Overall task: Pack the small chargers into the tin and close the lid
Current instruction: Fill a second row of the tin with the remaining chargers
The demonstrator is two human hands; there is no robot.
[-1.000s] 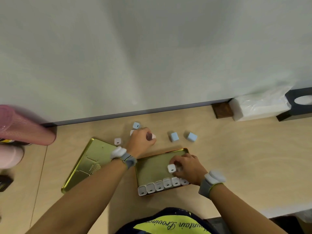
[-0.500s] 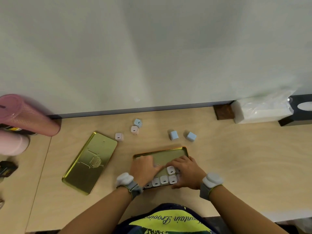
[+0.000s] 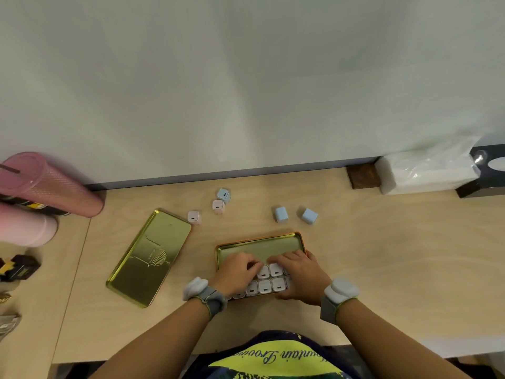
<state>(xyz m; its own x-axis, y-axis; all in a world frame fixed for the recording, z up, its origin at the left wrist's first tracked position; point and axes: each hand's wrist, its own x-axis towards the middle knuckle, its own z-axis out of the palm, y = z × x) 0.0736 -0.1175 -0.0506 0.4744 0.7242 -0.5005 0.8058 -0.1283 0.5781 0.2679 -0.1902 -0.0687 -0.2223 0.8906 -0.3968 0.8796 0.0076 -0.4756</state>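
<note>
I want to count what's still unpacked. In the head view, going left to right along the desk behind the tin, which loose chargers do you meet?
Pink charger → pink charger → blue charger → blue charger → blue charger.

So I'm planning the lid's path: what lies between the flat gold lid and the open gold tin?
In the head view, only bare wooden tabletop separates the flat gold lid from the open gold tin.

Both hands rest inside the gold tin (image 3: 259, 243) at 6 o'clock on the wooden table (image 3: 382, 255), the left hand (image 3: 237, 273) and right hand (image 3: 300, 272) pressing on white chargers (image 3: 264, 285) packed in two rows. The lid (image 3: 149, 258) lies at 8 o'clock. Five loose chargers (image 3: 281, 214) sit toward 12 o'clock, beyond the tin.
</note>
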